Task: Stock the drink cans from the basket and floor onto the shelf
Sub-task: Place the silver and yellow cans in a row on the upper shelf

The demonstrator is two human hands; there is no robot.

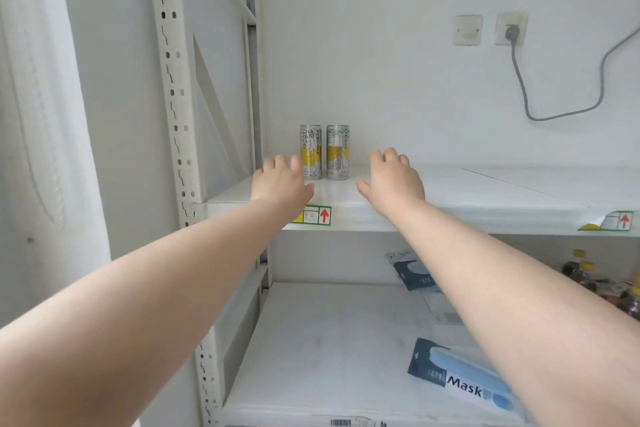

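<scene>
Two slim silver-and-yellow drink cans stand upright side by side near the back of the white upper shelf (pixel 450 191): the left can (pixel 311 149) and the right can (pixel 337 151). My left hand (pixel 282 180) hovers over the shelf just left of and in front of the left can, fingers relaxed, holding nothing. My right hand (pixel 394 180) reaches out to the right of the right can, also with relaxed fingers and nothing in it. Neither hand touches a can. No basket or floor is in view.
A perforated metal upright (pixel 173 97) frames the shelf's left side. The lower shelf (pixel 329 340) holds mask packets (pixel 460 378) and small bottles (pixel 588 281) at the far right. A grey cable (pixel 554 114) hangs from a wall socket (pixel 512 32).
</scene>
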